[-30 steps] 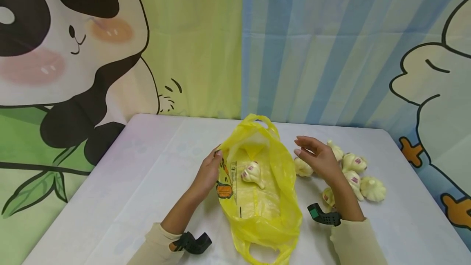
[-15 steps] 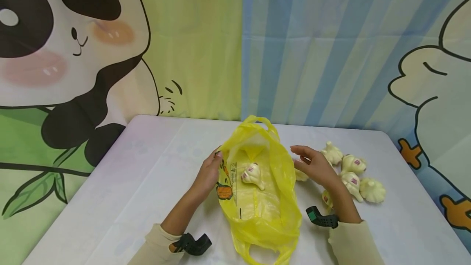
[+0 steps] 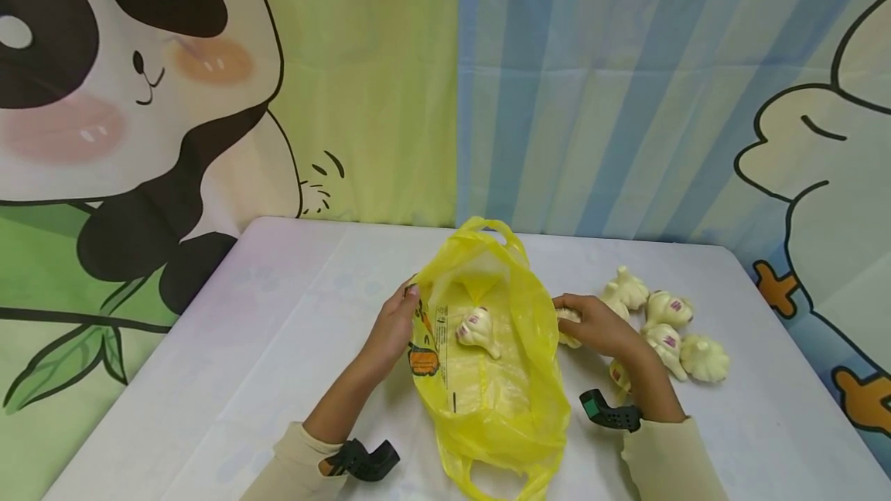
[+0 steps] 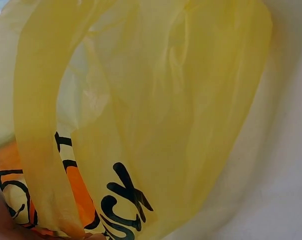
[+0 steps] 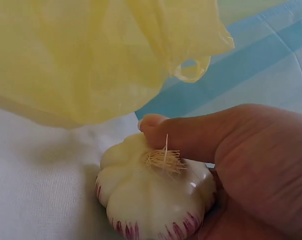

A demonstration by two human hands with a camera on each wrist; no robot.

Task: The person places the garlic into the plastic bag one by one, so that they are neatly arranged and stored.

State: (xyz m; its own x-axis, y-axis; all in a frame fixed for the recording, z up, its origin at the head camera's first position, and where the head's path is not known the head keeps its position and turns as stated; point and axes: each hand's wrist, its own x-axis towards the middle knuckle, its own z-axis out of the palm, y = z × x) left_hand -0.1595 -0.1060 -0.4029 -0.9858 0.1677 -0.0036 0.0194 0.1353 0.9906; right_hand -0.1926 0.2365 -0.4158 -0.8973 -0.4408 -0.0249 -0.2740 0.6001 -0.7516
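Note:
A yellow plastic bag (image 3: 543, 346) stands with its mouth spread wide in the middle of the table, one garlic bulb (image 3: 476, 328) lying inside it. My left hand (image 3: 394, 329) pinches the bag's left rim, beside the orange and black print. To the right of the bag, my right hand (image 3: 600, 326) grips another garlic bulb (image 5: 151, 200). In the right wrist view, the thumb lies over its root tuft and the other fingers curl beneath, mostly hidden. Yellow plastic with black lettering fills most of the left wrist view.
Several garlic bulbs (image 3: 704, 358) lie in a loose group right of my right hand, one partly behind the wrist. The table (image 3: 278, 346) has a white cloth. A panda-printed curtain (image 3: 376, 83) hangs behind its far edge.
My right hand has come down from above the bulb beside the bag and taken hold of it. My left hand and the bag stay nearly still.

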